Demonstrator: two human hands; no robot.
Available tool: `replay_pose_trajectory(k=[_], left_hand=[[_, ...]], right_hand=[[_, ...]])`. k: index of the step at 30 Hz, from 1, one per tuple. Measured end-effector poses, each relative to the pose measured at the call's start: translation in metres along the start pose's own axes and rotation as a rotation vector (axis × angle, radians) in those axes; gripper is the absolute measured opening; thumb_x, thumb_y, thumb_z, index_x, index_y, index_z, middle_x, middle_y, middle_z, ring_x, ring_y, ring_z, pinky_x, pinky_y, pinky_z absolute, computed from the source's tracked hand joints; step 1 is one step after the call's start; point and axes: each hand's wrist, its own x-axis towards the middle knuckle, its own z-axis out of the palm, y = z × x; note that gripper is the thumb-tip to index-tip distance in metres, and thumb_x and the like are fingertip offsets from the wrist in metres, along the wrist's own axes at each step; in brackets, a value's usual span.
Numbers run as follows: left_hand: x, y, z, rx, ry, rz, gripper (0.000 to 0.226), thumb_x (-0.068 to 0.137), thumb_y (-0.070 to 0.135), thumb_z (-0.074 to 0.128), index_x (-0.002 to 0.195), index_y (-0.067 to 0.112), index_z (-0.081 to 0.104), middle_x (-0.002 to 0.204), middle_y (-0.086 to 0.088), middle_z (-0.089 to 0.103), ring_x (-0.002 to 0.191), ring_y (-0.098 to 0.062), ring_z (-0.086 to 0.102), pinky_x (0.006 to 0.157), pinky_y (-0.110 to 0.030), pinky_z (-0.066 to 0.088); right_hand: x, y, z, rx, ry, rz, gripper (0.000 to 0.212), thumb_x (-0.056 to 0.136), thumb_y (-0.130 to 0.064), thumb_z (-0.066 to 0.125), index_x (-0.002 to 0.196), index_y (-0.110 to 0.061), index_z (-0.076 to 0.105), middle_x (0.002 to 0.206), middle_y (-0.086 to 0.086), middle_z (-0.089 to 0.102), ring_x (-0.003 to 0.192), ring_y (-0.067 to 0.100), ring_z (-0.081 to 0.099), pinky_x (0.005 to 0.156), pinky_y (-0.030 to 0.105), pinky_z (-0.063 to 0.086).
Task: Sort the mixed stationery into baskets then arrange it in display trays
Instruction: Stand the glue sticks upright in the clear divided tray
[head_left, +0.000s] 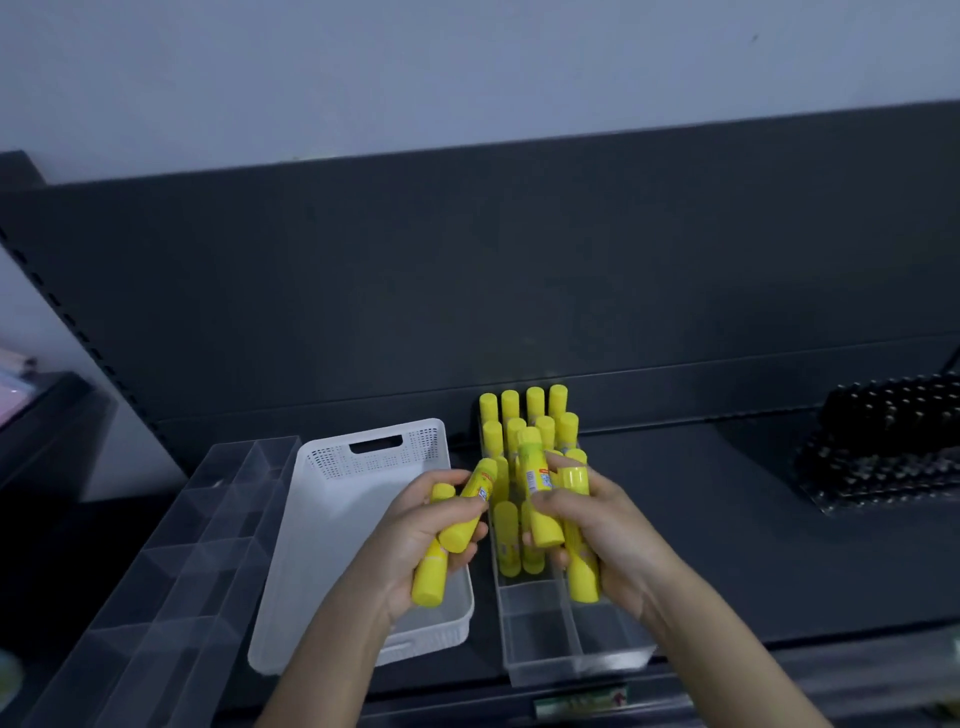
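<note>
L hand, R hand gripping glue sticks, white basket & clear tray below

The glue sticks are smooth yellow plastic. The basket is matt white plastic, perforated. The display tray is clear glossy plastic.

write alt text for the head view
A left hand and a right hand each hold yellow cylindrical glue sticks at a clear plastic display tray partly filled with more sticks. A white perforated plastic basket sits left of it.
</note>
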Motion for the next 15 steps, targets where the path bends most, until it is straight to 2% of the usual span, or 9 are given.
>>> replay_pose_trajectory(k=[2, 5, 8, 12, 15], left_hand=[[-0.003, 0.0, 0.003, 0.215, 0.056, 0.082, 0.04, 0.068, 0.013, 0.082, 0.103, 0.021, 0.065, 0.085, -0.008, 0.072, 0.066, -0.023, 0.069, 0.051, -0.026, 0.049], [-0.012, 0.0, 0.012, 0.434, 0.124, 0.169, 0.039, 0.064, 0.027, 0.078, 0.096, 0.021, 0.058, 0.073, 0.002, 0.068, 0.057, -0.028, 0.069, 0.043, -0.024, 0.043], [-0.02, -0.001, 0.02, 0.548, 0.163, 0.211, 0.034, 0.066, 0.028, 0.076, 0.091, 0.02, 0.054, 0.069, 0.006, 0.067, 0.058, -0.025, 0.07, 0.041, -0.024, 0.04], [-0.03, -0.003, 0.026, 0.699, 0.217, 0.225, 0.032, 0.063, 0.028, 0.077, 0.084, 0.027, 0.053, 0.071, 0.0, 0.068, 0.058, -0.014, 0.067, 0.043, -0.024, 0.044], [-0.035, -0.009, 0.028, 0.789, 0.24, 0.241, 0.032, 0.061, 0.026, 0.082, 0.079, 0.03, 0.055, 0.073, -0.003, 0.064, 0.051, -0.007, 0.057, 0.042, -0.021, 0.044]], right_hand=[[-0.002, -0.002, -0.005, -0.07, 0.027, -0.059, 0.033, 0.078, -0.01, 0.073, 0.109, -0.017, 0.062, 0.083, 0.011, 0.073, 0.061, 0.026, 0.065, 0.038, 0.023, 0.039], [-0.002, -0.005, -0.012, -0.124, 0.075, -0.129, 0.024, 0.077, -0.013, 0.075, 0.095, -0.005, 0.061, 0.068, 0.012, 0.068, 0.055, 0.023, 0.062, 0.037, 0.023, 0.038], [-0.004, -0.005, -0.021, -0.11, 0.102, -0.137, 0.023, 0.076, -0.018, 0.076, 0.092, -0.007, 0.065, 0.071, 0.012, 0.068, 0.055, 0.022, 0.061, 0.038, 0.024, 0.039], [-0.011, -0.006, -0.036, -0.103, 0.091, -0.121, 0.022, 0.08, -0.023, 0.073, 0.094, -0.008, 0.067, 0.072, 0.01, 0.068, 0.055, 0.022, 0.059, 0.039, 0.025, 0.038], [-0.013, -0.007, -0.044, -0.13, 0.046, -0.108, 0.016, 0.081, -0.015, 0.072, 0.095, -0.009, 0.068, 0.067, 0.006, 0.067, 0.052, 0.017, 0.056, 0.038, 0.024, 0.038]])
